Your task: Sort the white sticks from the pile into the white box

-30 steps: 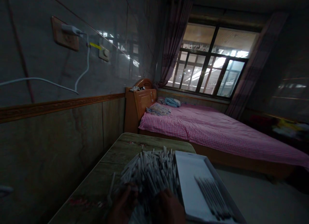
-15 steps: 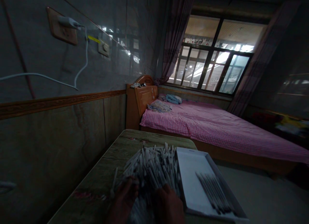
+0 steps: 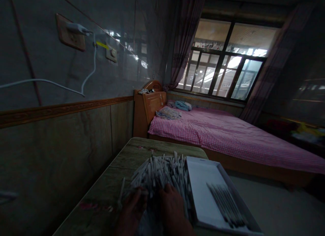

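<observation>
On the table (image 3: 111,181), both hands rest palm-down on the heap of white sticks (image 3: 159,173). Left hand (image 3: 132,212) and right hand (image 3: 172,209): fingers spread loosely, gripping nothing discernible. At 3 o'clock, touching the heap, lies the white tray (image 3: 203,181) holding 1 row of sticks. Bare tabletop extends toward 9 o'clock.

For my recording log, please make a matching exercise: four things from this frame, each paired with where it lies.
Things:
1. pile of white sticks
2. row of dark sticks
3. white tray
4. blue cloth

Places:
A. at the head of the bed
B. under both hands
C. right of the pile, on the table
D. inside the tray

Pairs: 1-B, 2-D, 3-C, 4-A
</observation>
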`<state>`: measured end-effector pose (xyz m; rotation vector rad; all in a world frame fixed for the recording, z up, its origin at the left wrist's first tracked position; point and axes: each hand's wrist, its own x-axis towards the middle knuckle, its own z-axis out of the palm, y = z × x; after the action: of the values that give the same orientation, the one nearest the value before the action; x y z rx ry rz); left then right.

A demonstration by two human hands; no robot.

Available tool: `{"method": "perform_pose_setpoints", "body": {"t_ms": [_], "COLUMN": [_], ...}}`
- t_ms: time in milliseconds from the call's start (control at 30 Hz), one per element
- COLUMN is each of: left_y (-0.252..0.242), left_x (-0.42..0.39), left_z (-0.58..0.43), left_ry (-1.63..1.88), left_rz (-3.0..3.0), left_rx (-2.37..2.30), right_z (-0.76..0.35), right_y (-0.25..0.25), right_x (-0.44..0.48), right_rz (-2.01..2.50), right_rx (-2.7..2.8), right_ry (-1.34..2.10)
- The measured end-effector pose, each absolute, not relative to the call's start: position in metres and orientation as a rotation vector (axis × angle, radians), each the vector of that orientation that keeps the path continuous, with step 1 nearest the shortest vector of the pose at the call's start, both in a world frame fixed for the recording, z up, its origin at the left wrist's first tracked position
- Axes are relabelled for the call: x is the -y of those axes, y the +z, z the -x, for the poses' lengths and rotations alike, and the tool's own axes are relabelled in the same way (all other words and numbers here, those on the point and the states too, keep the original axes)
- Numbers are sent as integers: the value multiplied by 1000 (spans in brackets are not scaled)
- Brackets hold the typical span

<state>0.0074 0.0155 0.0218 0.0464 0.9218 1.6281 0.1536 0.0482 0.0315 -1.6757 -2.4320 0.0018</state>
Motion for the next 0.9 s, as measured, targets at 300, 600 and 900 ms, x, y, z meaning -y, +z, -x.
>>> {"method": "perform_pose_setpoints", "body": {"t_ms": [300,600,900], "left_y": [7,5,-5], "left_x": [-19,-14,-14], "left_z": [-7,-11,-11], "left_ry": [1615,1533,1546], "left_rz": [-57,-222,-390], "left_rx": [-918,-875,-888], "right_z": [-163,-166,-158], "right_y": [31,13,18], "right_x": [-45,-36,-31], "right_rz": [1586,1289,1281], "right_rx": [2300,1675,1626], "right_ry": [140,857,871]}}
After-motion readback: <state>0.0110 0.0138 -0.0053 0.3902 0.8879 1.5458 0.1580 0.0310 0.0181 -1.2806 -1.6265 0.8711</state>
